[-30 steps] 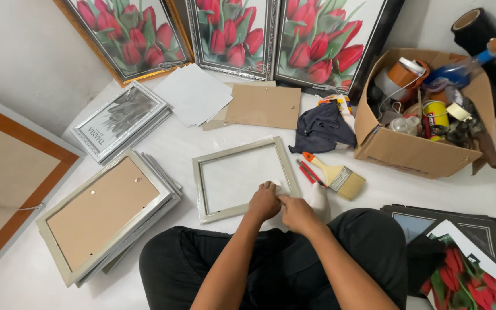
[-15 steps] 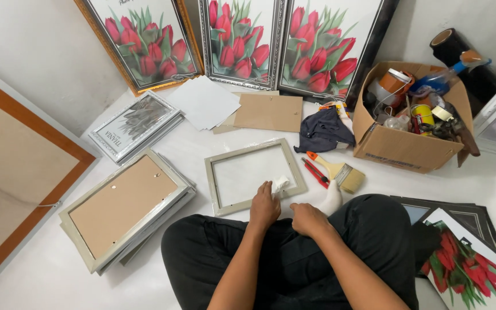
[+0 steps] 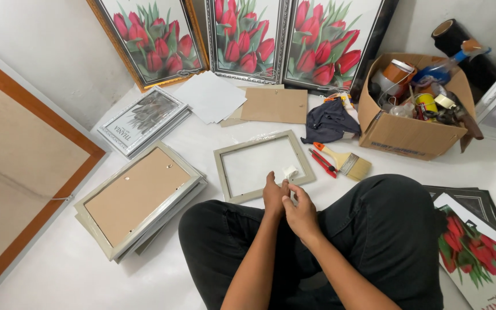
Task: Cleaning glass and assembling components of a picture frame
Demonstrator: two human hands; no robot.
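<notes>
I sit cross-legged on a white floor in black trousers. My left hand (image 3: pixel 273 195) and my right hand (image 3: pixel 299 211) meet over the near edge of an empty grey picture frame (image 3: pixel 225 172) lying flat before my knees. Together the fingers pinch a small white piece of tape or paper (image 3: pixel 290 171) that sticks up just above them, over the frame's near right corner. The fingertips are partly hidden behind one another.
A stack of grey frames (image 3: pixel 139 198) lies at left, a framed print (image 3: pixel 142 119) beyond it. A paintbrush (image 3: pixel 345 162), red cutter (image 3: pixel 321 162) and dark cloth (image 3: pixel 329 121) lie at right beside a cardboard box (image 3: pixel 409 135) of supplies. Tulip pictures (image 3: pixel 247 34) lean on the wall.
My hands have shifted slightly toward the frame's near right corner, and the white piece now stands up above my fingers. The camera has moved a little.
</notes>
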